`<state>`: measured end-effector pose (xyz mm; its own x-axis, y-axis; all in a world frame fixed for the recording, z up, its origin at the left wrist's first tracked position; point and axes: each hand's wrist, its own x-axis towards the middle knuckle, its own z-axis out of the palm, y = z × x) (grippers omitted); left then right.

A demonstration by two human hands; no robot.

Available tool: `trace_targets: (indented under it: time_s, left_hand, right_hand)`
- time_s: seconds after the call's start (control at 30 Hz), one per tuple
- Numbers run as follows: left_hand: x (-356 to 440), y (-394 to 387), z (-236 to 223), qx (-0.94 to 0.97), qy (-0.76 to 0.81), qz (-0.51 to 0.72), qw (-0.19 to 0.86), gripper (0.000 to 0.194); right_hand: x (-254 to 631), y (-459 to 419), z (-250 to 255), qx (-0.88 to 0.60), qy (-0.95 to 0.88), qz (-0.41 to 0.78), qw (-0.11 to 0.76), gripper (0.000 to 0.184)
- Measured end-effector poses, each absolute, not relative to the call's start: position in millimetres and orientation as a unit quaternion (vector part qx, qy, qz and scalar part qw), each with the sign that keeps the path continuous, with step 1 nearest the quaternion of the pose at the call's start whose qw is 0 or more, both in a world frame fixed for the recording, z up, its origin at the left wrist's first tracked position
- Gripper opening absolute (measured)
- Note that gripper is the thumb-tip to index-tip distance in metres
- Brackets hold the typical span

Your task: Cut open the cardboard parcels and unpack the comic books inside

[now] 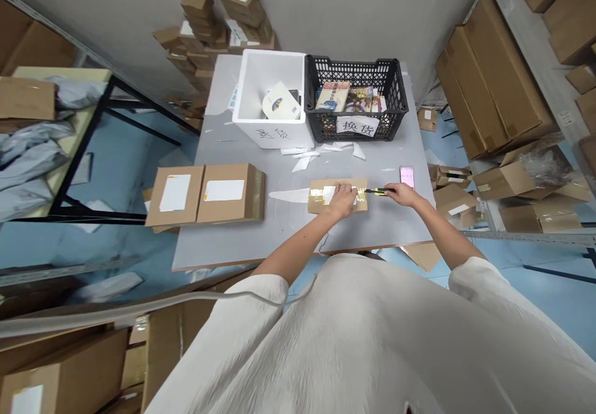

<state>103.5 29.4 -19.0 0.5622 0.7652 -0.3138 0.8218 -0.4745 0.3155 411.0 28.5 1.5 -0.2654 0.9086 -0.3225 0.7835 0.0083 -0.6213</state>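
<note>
A small cardboard box (316, 202) with a white label and shiny tape lies on the grey table in front of me. My left hand (343, 200) rests on top of it, fingers spread over the label and tape. My right hand (403, 194) is closed round a box cutter (380, 192), black with yellow-green parts. The cutter's tip points left and meets the right end of the box. Whether the blade is in the tape is too small to tell. Just behind my right hand lies a phone (406, 176) with a pink screen.
Two labelled cartons (223, 206) stand at the table's left. At the back are a white foam bin (274, 130) and a black crate (398, 107) holding books. Paper scraps (302, 162) lie before them. Shelves with cartons (493, 79) rise on the right.
</note>
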Motion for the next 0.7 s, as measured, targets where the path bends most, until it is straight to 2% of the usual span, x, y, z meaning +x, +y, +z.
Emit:
trace_targets:
  time_s: [0.4, 0.57, 0.7]
  left_hand:
    - [99.9, 24.1, -16.6, 0.851, 0.471, -0.060, 0.222, 0.072]
    - [96.9, 24.4, -15.1, 0.848, 0.474, -0.055, 0.230, 0.069]
    - [95.8, 25.8, -15.9, 0.848, 0.473, -0.047, 0.233, 0.069]
  right_hand:
    - [390.2, 63.7, -2.1, -0.530, -0.789, 0.310, 0.032, 0.020]
    - [400.9, 54.5, -3.4, -0.544, -0.745, 0.385, -0.035, 0.032]
    - [410.1, 34.9, -3.8, -0.537, -0.711, 0.454, -0.011, 0.034]
